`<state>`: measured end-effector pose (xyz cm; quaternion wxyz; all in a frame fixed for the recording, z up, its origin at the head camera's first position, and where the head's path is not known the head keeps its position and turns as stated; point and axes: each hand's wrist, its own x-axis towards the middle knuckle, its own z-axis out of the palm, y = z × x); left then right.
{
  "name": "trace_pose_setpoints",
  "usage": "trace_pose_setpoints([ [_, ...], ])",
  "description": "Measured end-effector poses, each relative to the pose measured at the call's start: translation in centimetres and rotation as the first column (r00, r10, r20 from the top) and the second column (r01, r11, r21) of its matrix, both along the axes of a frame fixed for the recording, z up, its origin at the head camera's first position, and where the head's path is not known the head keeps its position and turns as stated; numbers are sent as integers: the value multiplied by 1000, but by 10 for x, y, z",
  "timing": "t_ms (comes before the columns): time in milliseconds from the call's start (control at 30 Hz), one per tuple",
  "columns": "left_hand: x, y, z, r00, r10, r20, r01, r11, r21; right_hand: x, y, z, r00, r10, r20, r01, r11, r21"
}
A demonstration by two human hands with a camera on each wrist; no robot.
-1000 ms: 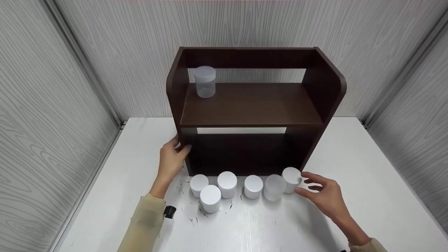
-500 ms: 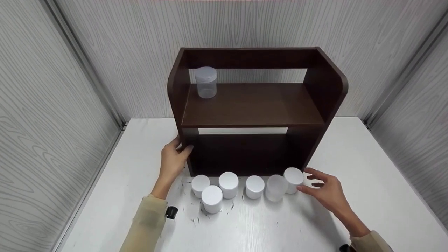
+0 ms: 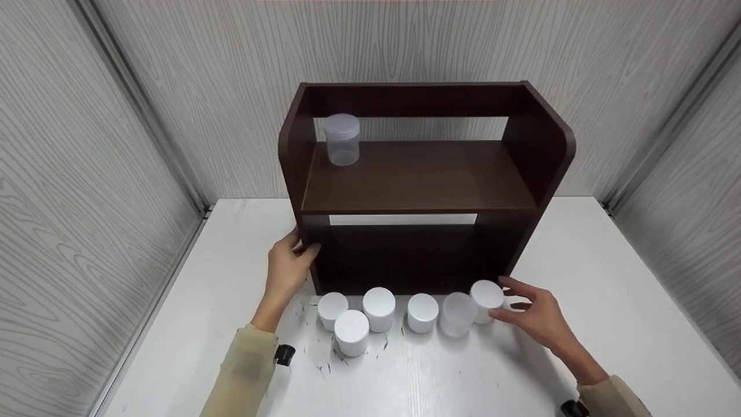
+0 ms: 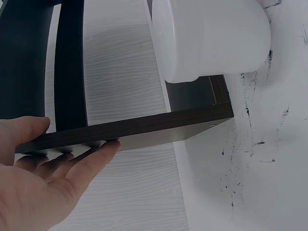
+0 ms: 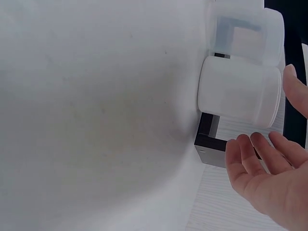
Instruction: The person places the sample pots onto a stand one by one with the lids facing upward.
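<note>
My left hand (image 3: 286, 269) grips the left side panel of a dark brown two-tier shelf (image 3: 417, 211), thumb on the inner face and fingers behind. In the left wrist view the panel runs between its thumb and fingers (image 4: 91, 168). My right hand (image 3: 538, 318) is at the shelf's lower right corner beside a white lidded jar (image 3: 486, 294). Its fingers are relaxed and spread from the thumb, with fingertips close by the panel edge. In the right wrist view the jar stands just past the fingertips (image 5: 231, 144), beside a translucent jar (image 5: 255, 33).
In front of the shelf, several white jars (image 3: 351, 326) stand in a loose row with the translucent one. A clear jar (image 3: 343, 141) with a frosted lid is on the upper shelf at left. Grey wood-grain walls (image 3: 116, 174) enclose the white table (image 3: 417, 382).
The right hand's index finger has shifted slightly up from the white jar towards the shelf's right edge. The left hand stays on the panel. The whole head view has shifted slightly.
</note>
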<state>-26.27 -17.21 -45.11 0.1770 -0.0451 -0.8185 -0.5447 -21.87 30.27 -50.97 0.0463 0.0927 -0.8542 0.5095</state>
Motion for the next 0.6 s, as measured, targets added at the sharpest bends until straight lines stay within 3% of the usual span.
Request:
trace_pose_setpoints([
  [600,0,-1,-1,1000,-5,11,5,1000,-7,-11,-2,-4,995,77,59,-74,996,-51],
])
